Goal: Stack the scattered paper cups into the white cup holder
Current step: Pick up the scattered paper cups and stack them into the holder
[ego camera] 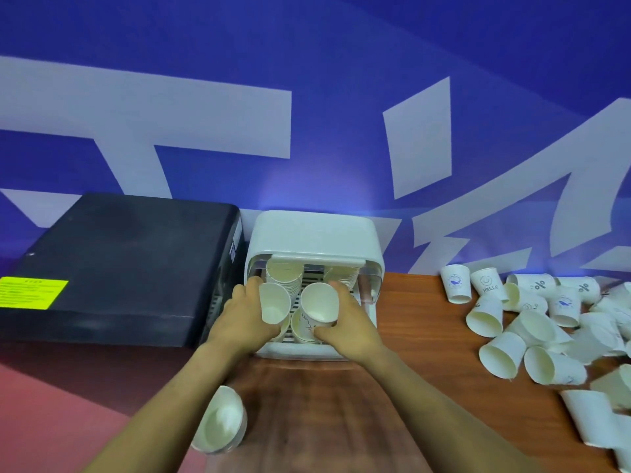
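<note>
White cup holder point(312, 230) sits at centre of view on the wooden table point(420, 336), back against the blue wall point(307, 46), open front facing the viewer. Its slatted floor is mostly hidden by hands and cups.

Hidden or unclear:
- Two stacks of paper cups stand at the back inside: left stack point(283, 276) and right stack point(343, 274), tops cut off by the holder's front lip; number per stack cannot be counted.
- One cup with a drawn print point(304, 327) stands low at the front, between the hands, partly covered. Another rim edge shows under the left-hand cup; too little visible to be sure.
- Pile of scattered cups point(546, 322) at 3 o'clock runs off the right edge; roughly fifteen or more, exact count impossible. Prints readable on a few: "HELLO", "%", a blue round logo.
- Yellow label point(32, 292) on the black machine point(119, 268) at 9 o'clock: text unreadable.

Hands:
- Left hand point(239, 319) grips one plain cup point(274, 303), fingers curled round its side, mouth tilted toward the viewer, at the holder's opening.
- Right hand point(348, 322) grips one cup point(319, 305) likewise, thumb under its base edge, just beside the left cup.

One short nested stack of cups point(220, 421) lies on its side at 7 o'clock, under the left forearm.
</note>
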`<state>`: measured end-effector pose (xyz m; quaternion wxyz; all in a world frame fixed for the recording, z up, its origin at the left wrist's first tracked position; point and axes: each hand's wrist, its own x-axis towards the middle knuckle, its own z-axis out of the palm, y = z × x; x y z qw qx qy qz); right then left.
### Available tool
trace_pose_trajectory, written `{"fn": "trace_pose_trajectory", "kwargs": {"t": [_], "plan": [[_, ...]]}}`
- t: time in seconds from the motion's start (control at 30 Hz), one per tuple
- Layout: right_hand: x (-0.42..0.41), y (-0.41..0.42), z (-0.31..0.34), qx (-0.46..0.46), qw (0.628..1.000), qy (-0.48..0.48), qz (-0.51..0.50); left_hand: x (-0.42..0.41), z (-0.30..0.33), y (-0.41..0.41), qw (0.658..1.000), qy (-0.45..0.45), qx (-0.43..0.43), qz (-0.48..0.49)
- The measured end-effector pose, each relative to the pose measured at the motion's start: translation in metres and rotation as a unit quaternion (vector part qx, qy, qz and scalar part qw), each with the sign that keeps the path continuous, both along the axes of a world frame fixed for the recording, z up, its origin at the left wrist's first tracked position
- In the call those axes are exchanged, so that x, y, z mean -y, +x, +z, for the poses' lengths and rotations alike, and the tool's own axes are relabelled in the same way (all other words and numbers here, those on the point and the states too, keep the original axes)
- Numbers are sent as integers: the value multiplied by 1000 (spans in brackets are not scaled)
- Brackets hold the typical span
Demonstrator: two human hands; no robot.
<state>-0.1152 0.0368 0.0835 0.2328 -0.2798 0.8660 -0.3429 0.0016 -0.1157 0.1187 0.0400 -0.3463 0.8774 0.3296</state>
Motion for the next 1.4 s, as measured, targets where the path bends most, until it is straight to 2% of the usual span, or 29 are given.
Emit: {"fn": "trace_pose_trajectory", "kwargs": {"t": [0.37, 0.63, 1.17, 1.27, 1.4], "plan": [[16, -7, -22, 7, 999, 26, -21, 11, -24, -15, 1000, -16, 7, -2], [13, -4, -39, 26, 998, 56, -8, 13, -42, -16, 996, 1, 78, -38], [8, -4, -48, 18, 994, 98, 45, 14, -53, -19, 988, 11, 149, -40], [6, -10, -42, 19, 992, 117, 47, 13, -45, -20, 989, 8, 142, -47], [-8, -15, -25, 12, 995, 93, 24, 5, -22, -20, 993, -10, 102, -59]]}}
